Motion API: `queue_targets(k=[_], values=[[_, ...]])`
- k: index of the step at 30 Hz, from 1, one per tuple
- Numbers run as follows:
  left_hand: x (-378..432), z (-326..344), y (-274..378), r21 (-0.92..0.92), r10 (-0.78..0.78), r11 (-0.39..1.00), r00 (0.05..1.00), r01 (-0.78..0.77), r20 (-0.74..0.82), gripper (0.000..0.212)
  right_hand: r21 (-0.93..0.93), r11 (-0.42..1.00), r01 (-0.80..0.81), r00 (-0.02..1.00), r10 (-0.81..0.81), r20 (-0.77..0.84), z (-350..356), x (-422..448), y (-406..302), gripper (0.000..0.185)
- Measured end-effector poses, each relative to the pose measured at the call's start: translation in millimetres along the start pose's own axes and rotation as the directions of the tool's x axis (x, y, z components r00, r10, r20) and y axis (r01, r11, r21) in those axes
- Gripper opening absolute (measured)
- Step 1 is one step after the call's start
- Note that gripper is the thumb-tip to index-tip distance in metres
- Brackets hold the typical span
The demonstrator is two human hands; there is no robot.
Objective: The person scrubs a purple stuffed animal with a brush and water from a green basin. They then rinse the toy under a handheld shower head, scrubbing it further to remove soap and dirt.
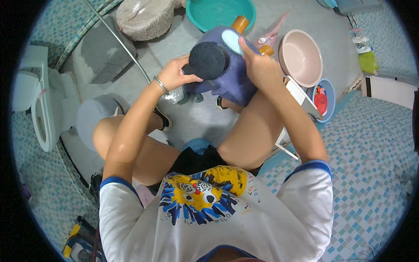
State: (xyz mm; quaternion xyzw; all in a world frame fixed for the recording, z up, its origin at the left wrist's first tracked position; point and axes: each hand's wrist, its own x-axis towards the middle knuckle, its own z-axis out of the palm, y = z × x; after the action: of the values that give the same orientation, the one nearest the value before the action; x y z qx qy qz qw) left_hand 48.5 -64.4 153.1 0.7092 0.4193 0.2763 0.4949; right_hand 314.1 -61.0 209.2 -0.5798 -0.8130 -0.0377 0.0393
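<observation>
A purple plush-covered stool (234, 86) with stubby wooden legs (240, 24) is tipped over between my knees, above the wet floor. It bears a pale blue oval patch (231, 41). My left hand (176, 73) grips the edge of a round black plastic piece (209, 60) dotted with water drops. That piece is against the purple cover; whether it is attached cannot be told. My right hand (262, 70) holds the stool's right side, a finger on the oval patch and the other fingers curled partly out of sight.
A green basin (219, 11), a pink basin (300, 57) and a blue basin (331, 101) with red items stand around. At left are a toilet (44, 121), a grey block-shaped seat (101, 49) and a metal pole (121, 42). A fuzzy beige cushion (145, 19) lies ahead.
</observation>
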Motion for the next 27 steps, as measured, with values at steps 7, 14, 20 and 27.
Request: queue_targets(k=[7,14,20,27], values=[[1,-2,5,0.03,0.079,0.996,0.997,-0.079,0.013,0.047,-0.002,0.994,0.107,0.991,-0.107,-0.08,-5,26,19,0.039],[-2,-10,-10,0.04,0.058,0.997,0.998,-0.058,0.017,0.048,0.071,0.997,0.031,0.956,-0.05,0.289,-30,8,2,0.046],[8,-2,-10,0.011,0.039,0.999,0.999,-0.039,-0.002,0.059,-0.054,0.993,0.106,0.966,-0.09,0.242,-11,79,6,0.039],[23,-20,-40,-0.403,-0.394,0.842,0.919,0.358,-0.007,0.055,-0.069,0.984,0.164,0.84,-0.103,0.533,-65,59,9,0.033]])
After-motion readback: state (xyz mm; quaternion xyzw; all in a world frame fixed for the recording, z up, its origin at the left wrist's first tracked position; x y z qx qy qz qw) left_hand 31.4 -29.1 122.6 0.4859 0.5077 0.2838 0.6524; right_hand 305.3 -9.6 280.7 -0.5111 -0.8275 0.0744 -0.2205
